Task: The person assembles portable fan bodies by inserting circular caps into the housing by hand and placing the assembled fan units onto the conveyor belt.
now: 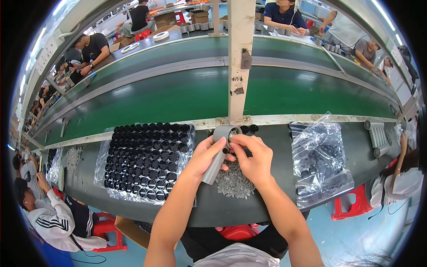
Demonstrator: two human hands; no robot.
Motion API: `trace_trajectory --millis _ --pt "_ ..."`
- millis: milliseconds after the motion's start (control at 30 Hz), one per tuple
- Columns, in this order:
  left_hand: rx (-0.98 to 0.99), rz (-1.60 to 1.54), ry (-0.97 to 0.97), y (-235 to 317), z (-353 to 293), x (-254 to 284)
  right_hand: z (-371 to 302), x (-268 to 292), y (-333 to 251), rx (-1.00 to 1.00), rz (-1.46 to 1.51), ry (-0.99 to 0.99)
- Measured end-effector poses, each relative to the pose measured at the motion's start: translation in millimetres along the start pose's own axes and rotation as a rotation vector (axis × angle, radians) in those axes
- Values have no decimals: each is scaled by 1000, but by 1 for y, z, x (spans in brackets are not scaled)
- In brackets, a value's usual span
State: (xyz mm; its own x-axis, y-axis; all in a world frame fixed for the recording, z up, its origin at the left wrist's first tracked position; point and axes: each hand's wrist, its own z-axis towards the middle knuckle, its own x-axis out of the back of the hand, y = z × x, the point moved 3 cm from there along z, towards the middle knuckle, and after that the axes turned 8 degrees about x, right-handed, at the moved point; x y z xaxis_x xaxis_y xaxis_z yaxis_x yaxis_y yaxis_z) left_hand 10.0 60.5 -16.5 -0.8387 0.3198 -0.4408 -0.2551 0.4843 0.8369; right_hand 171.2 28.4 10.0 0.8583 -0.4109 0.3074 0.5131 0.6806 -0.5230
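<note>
A grey plastic housing (213,171), shaped like a hair dryer with a round barrel and a straight handle, is held over the table. Around its neck wraps my left hand (202,156), the handle slanting down toward me. At the barrel's round opening, my right hand (254,155) is closed in a pinch, fingertips just inside the rim; whatever they hold is hidden. Directly below lies a heap of small translucent plastic pieces (235,182). Left of my hands, rows of glossy black round caps (147,162) sit on clear plastic film. A couple more black caps (253,129) are behind the barrel.
A clear bag of dark parts (318,160) lies right, with grey housings (378,138) beyond. A white post (240,62) rises at the table's far edge, before the green conveyor (178,89). Co-workers sit on both sides and across; red stools (352,204) stand beside the table.
</note>
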Motion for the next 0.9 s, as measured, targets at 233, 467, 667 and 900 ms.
trace_trajectory --millis 233,467,667,900 --pt "-5 -16 10 1 0 3 -6 -1 1 24 52 -8" --pt "-42 -52 -10 -2 5 17 -11 -9 -11 88 16 -282" --pt "-29 -250 -73 0 7 16 -3 -13 -26 16 -36 -480" --pt "-100 -453 -72 7 0 21 9 -6 -4 -70 204 -121"
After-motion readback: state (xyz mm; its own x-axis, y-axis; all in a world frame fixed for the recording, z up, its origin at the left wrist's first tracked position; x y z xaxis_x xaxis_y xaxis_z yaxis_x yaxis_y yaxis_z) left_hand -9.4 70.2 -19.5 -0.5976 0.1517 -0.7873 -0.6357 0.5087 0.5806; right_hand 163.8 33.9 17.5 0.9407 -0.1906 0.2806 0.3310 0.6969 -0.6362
